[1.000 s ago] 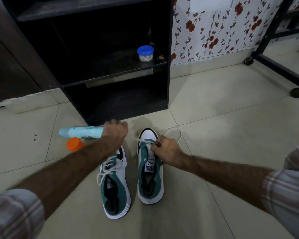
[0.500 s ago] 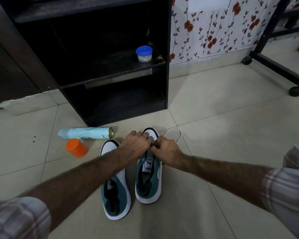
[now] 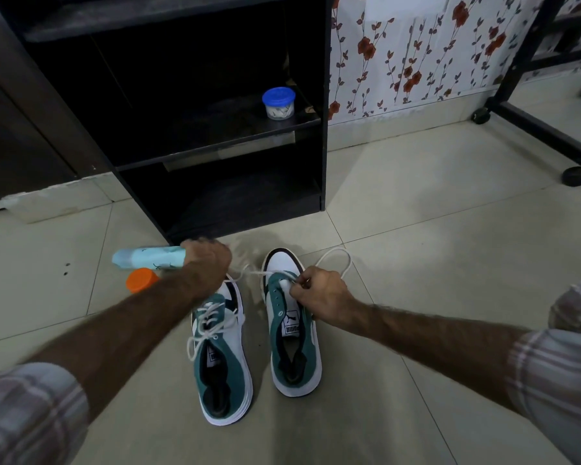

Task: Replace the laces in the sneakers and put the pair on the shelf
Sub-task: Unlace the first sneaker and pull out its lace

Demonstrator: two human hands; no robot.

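From the head camera I see two teal and white sneakers standing side by side on the tiled floor [image 3: 433, 250], toes toward a black shelf unit [image 3: 215, 135]. My left hand [image 3: 207, 261] is raised above the toe of the left sneaker [image 3: 223, 360], fingers curled into a fist around one end of a white lace [image 3: 255, 272], which runs taut from that fist across to the toe end of the right sneaker [image 3: 294, 333]. My right hand [image 3: 319, 295] sits on the front eyelets of the right sneaker, fingertips pinching the lace where it enters the shoe; the other part of the lace loops out past the toe on the right and curves back under that hand. The left sneaker carries a white lace [image 3: 205, 325] lying loosely and unevenly over its tongue, with an end trailing off its left side. Just behind my left hand a pale blue spray can [image 3: 148, 258] lies on its side on the floor, and an orange cap [image 3: 141, 280] stands just beside it, nearer to me. On the middle board of the shelf unit stands a small tub with a blue lid [image 3: 279, 103]. Flowered wallpaper [image 3: 416, 52] covers the wall to the right, and a black frame on wheels [image 3: 530, 119] stands at the far right. Checked sleeves show at both lower corners.
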